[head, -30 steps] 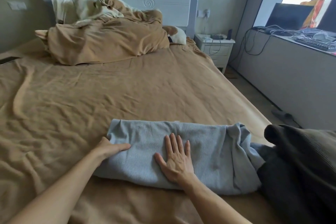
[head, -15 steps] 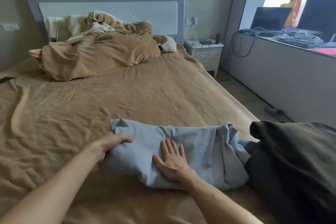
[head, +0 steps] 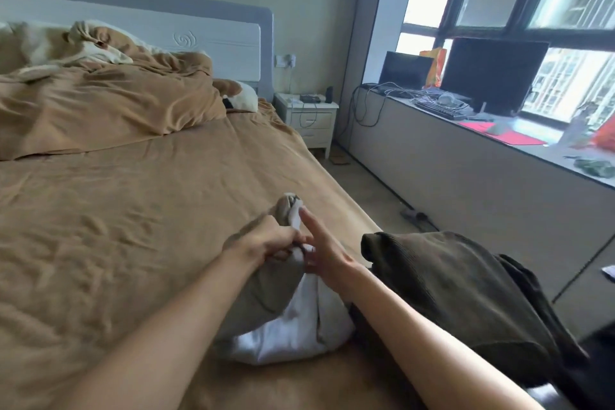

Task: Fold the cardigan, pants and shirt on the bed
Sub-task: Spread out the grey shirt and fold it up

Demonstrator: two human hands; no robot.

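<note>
Tan-sheeted bed (head: 133,210); at its near right edge a dark olive corduroy garment (head: 466,293) heaped beside a pale grey soft garment (head: 299,319), perhaps the shirt; left hand (head: 269,243) clutches its raised bunched end, right hand (head: 324,253) touches it straight-fingered; mid-fold, I judge; next, lay it flat.

Both bare arms reach forward and meet near the middle. The left forearm (head: 186,316) comes in from the lower left, and the left hand (head: 268,243) has its fingers curled, gripping a bunched fold of the pale garment (head: 299,319). The right forearm (head: 416,319) angles in from the lower right. The right hand (head: 322,251) lies just beside the left, its fingers (head: 307,220) straight and pointing away against the cloth.
</note>
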